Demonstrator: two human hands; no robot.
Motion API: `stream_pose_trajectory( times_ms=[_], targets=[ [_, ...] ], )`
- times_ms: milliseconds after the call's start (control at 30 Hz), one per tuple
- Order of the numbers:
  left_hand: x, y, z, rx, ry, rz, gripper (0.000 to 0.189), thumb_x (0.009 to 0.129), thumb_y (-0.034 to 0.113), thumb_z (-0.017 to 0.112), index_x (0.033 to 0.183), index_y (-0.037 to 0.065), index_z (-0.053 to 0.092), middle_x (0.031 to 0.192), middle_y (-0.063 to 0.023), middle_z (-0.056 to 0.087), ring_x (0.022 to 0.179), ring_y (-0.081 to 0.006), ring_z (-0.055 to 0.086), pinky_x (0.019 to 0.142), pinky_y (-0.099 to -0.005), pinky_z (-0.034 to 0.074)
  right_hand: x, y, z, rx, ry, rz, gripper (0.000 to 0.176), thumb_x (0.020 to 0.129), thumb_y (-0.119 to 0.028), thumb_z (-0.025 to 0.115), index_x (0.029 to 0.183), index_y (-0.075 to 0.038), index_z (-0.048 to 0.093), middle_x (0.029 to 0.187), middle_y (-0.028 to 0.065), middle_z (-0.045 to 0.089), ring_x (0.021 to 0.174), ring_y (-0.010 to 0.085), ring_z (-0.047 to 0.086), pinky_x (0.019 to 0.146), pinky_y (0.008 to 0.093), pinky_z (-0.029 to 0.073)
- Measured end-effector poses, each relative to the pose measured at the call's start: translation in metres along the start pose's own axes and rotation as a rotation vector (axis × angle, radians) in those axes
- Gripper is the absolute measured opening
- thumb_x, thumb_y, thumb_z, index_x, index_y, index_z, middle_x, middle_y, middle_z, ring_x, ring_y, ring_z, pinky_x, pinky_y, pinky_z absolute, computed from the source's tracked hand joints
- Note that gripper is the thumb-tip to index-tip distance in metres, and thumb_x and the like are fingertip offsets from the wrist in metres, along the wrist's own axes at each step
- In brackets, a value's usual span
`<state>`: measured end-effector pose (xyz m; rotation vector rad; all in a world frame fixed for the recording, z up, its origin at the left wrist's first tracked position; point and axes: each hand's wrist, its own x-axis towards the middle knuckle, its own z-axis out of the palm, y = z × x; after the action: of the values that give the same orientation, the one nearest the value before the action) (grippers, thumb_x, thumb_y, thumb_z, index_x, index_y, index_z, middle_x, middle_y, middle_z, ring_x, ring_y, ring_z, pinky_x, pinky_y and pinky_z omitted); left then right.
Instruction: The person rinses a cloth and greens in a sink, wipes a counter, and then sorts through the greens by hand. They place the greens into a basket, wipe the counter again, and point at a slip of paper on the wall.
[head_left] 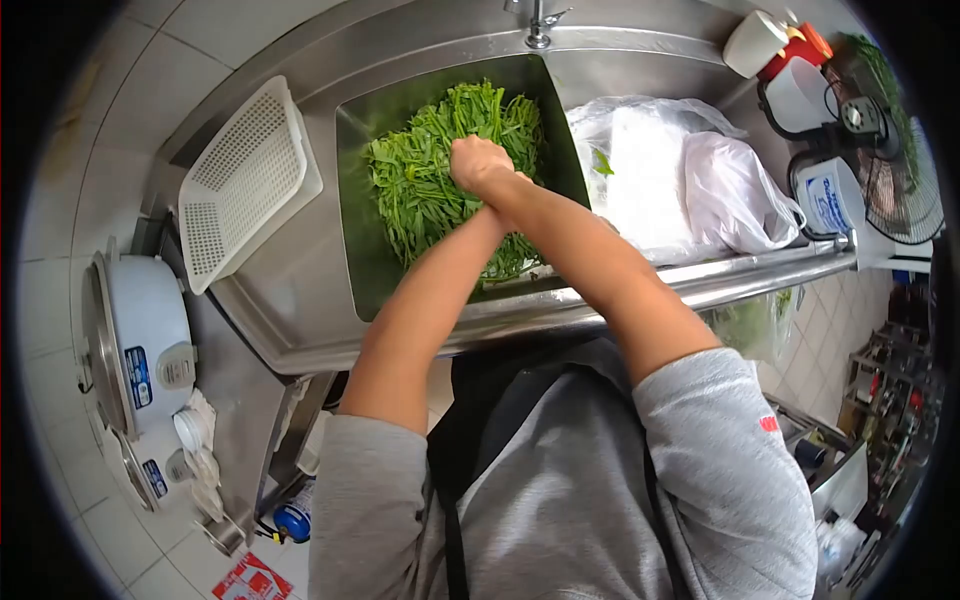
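Observation:
A big heap of leafy greens (425,200) fills much of the sink basin (362,270). My forearms cross over it. My right hand (481,164) is on the far side of the heap, its fingers curled down into the greens and their tips hidden. Under my right wrist lies my left hand (518,190), almost wholly covered, so its fingers do not show. Both hands are down at the level of the greens.
Left of the basin, a white plastic basket (250,180) leans tilted on the steel counter. A tap (538,30) stands behind. To the right lie clear plastic (630,190) with a loose leaf and a white plastic bag (735,190). A fan (903,190) and rice cooker (150,330) flank the counter.

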<state>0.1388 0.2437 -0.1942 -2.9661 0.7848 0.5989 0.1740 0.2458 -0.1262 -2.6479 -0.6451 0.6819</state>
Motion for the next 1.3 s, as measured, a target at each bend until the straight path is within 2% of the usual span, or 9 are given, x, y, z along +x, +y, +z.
stream_pose_trajectory(
  times_ms=[167, 433, 600, 833, 967, 1067, 1167, 1200, 1300],
  targets=[
    [0.001, 0.026, -0.028, 0.482, -0.015, 0.060, 0.016, 0.074, 0.025, 0.054, 0.064, 0.017, 0.063, 0.070, -0.0039, 0.063, 0.073, -0.0199, 0.061, 0.060, -0.0317, 0.046, -0.013, 0.009, -0.010, 0.015, 0.091, 0.141, 0.025, 0.083, -0.010, 0.046, 0.098, -0.007, 0.065, 0.104, 0.0111, 0.062, 0.096, 0.0251, 0.061, 0.078, 0.0349, 0.050],
    [0.054, -0.035, 0.028, -0.191, 0.610, 0.382, 0.038, 0.084, 0.033, 0.051, 0.104, 0.001, 0.051, 0.105, -0.0195, 0.055, 0.098, -0.0310, 0.053, 0.084, -0.0386, 0.041, -0.026, 0.081, -0.068, -0.039, 0.126, 0.055, 0.043, 0.067, -0.024, 0.069, 0.105, -0.006, 0.061, 0.109, 0.0147, 0.059, 0.103, 0.0264, 0.056, 0.080, 0.0365, 0.049],
    [0.025, 0.065, -0.083, -0.101, 0.630, 0.566, 0.019, 0.083, 0.021, 0.054, 0.083, 0.002, 0.056, 0.080, -0.0169, 0.057, 0.077, -0.0317, 0.056, 0.068, -0.0392, 0.043, -0.108, 0.133, -0.105, 0.091, 0.469, 0.021, 0.030, 0.073, -0.028, 0.062, 0.083, 0.000, 0.065, 0.085, 0.0177, 0.064, 0.083, 0.0296, 0.063, 0.071, 0.0374, 0.050],
    [0.054, 0.284, -0.115, -1.345, 1.228, 0.413, 0.019, 0.095, 0.018, 0.038, 0.102, 0.001, 0.042, 0.097, -0.0127, 0.051, 0.090, -0.0195, 0.051, 0.080, -0.0308, 0.043, -0.318, 0.286, -0.134, 0.583, 0.888, 0.012, 0.034, 0.070, -0.027, 0.064, 0.090, -0.001, 0.057, 0.077, 0.0149, 0.061, 0.074, 0.0262, 0.061, 0.067, 0.0349, 0.047],
    [0.131, 0.421, -0.074, -1.444, 0.500, 0.458, 0.035, 0.091, 0.022, 0.047, 0.118, 0.000, 0.037, 0.111, -0.0128, 0.045, 0.103, -0.0202, 0.046, 0.085, -0.0313, 0.040, -0.452, 0.351, -0.094, 0.253, 1.226, 0.098, 0.030, 0.068, -0.029, 0.066, 0.088, -0.007, 0.059, 0.087, 0.0121, 0.057, 0.092, 0.0296, 0.054, 0.081, 0.0374, 0.042],
    [0.155, 0.532, -0.060, -0.151, 0.139, 0.922, 0.041, 0.084, 0.021, 0.052, 0.120, 0.003, 0.042, 0.117, -0.0160, 0.046, 0.110, -0.0322, 0.044, 0.095, -0.0396, 0.032, -0.500, 0.386, -0.021, 0.150, 1.231, 0.222, 0.034, 0.071, -0.035, 0.065, 0.091, -0.008, 0.061, 0.100, 0.0140, 0.057, 0.105, 0.0293, 0.048, 0.087, 0.0424, 0.036],
    [0.160, 0.626, -0.058, -0.013, 0.728, 1.491, 0.044, 0.079, 0.021, 0.054, 0.118, 0.004, 0.046, 0.118, -0.0198, 0.048, 0.112, -0.0350, 0.043, 0.098, -0.0418, 0.029, -0.564, 0.468, 0.019, 0.215, 1.492, 0.711, 0.033, 0.075, -0.039, 0.060, 0.093, -0.011, 0.062, 0.102, 0.0112, 0.058, 0.109, 0.0298, 0.045, 0.090, 0.0430, 0.032],
    [0.158, 0.650, -0.046, -0.254, 0.011, 1.260, 0.045, 0.077, 0.019, 0.055, 0.118, 0.003, 0.047, 0.116, -0.0220, 0.049, 0.112, -0.0344, 0.043, 0.100, -0.0450, 0.025, -0.592, 0.489, 0.022, 0.258, 1.487, 0.854, 0.034, 0.077, -0.039, 0.058, 0.095, -0.011, 0.062, 0.102, 0.0116, 0.058, 0.107, 0.0298, 0.047, 0.089, 0.0420, 0.034],
    [0.138, 0.720, -0.084, -0.551, -0.067, 1.080, 0.035, 0.081, 0.021, 0.054, 0.109, 0.001, 0.050, 0.102, -0.0246, 0.054, 0.102, -0.0365, 0.048, 0.093, -0.0409, 0.033, -0.670, 0.535, 0.002, 0.523, 1.607, 1.033, 0.037, 0.081, -0.040, 0.055, 0.099, -0.008, 0.061, 0.100, 0.0122, 0.059, 0.098, 0.0296, 0.053, 0.085, 0.0392, 0.039]
  ],
)
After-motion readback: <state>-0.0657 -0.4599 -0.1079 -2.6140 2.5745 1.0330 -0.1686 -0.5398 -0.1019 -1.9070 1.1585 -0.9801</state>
